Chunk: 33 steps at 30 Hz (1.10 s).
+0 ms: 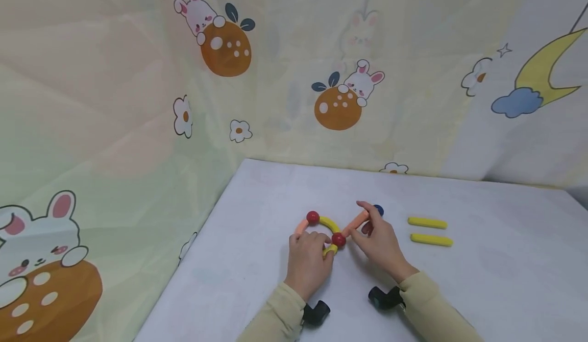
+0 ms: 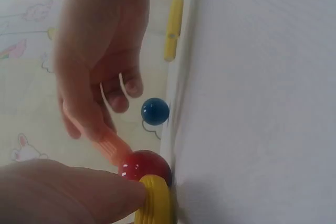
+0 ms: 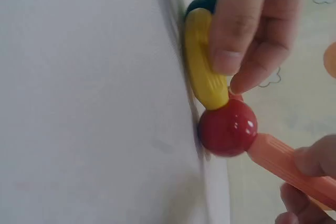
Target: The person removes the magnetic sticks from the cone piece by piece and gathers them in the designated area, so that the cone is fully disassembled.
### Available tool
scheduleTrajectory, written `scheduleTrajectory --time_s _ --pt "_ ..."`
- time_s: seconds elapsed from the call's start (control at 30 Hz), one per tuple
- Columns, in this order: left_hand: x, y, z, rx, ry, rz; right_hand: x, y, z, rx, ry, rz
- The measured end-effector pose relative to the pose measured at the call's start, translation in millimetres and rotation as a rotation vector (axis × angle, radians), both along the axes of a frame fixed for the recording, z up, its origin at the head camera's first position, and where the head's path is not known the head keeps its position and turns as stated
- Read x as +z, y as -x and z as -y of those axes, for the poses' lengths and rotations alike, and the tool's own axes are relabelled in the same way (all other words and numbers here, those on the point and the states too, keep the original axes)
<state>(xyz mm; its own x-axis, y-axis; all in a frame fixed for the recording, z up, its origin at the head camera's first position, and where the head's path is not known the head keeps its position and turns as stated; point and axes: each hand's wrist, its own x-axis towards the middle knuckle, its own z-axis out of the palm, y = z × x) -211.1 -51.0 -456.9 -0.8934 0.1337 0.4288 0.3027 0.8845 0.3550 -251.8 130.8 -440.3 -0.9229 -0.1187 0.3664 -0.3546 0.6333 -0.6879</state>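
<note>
My left hand (image 1: pixel 310 260) pinches a curved yellow rod (image 3: pixel 203 61) that joins a red ball (image 1: pixel 339 240). A dark teal ball (image 3: pixel 202 2) sits at that rod's other end, partly behind the fingers. With thumb and fingers, my right hand (image 1: pixel 380 244) grips a straight peach-orange rod (image 1: pixel 356 223), its tip against the same red ball. Another curved yellow rod (image 1: pixel 329 223) links this ball to a second red ball (image 1: pixel 313 217). From there a peach-orange piece (image 1: pixel 301 226) runs down behind the left hand. Beyond the right fingers lies a blue ball (image 1: pixel 378 210), apart from the held rod in the left wrist view.
Two straight yellow rods (image 1: pixel 429 231) lie side by side on the white table (image 1: pixel 514 270), right of the hands. A printed cloth with rabbits (image 1: pixel 285 76) hangs behind and left of the table. Black wrist devices (image 1: pixel 385 298) show beneath both wrists.
</note>
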Motion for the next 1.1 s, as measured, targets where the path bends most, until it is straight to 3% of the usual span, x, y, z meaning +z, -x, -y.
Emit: scheduleTrajectory --time_s 0.17,0.3,0.57,0.73,0.93,1.1 --pt "-0.7 0.3 -0.1 0.051 -0.005 0.026 -3.6 -11.9 -16.5 -0.034 0.012 0.031" --pt "-1.3 0.1 0.2 0.063 0.004 -0.01 -9.0 -20.2 -28.1 -0.04 -0.028 0.114" --pt "-2.5 0.3 0.1 -0.002 0.015 -0.04 -16.4 -36.4 -33.1 0.019 -0.083 0.22" --pt "-5.5 -0.1 1.3 -0.037 0.027 -0.034 -23.5 -40.6 -31.0 0.028 -0.066 0.194" --pt "-3.5 -1.3 1.0 -0.073 -0.052 0.041 -30.0 -39.9 -34.3 -0.039 -0.094 0.102" --pt "-1.3 -1.2 -1.3 -0.054 -0.104 0.107 -30.0 -39.0 -37.1 -0.016 -0.065 0.097"
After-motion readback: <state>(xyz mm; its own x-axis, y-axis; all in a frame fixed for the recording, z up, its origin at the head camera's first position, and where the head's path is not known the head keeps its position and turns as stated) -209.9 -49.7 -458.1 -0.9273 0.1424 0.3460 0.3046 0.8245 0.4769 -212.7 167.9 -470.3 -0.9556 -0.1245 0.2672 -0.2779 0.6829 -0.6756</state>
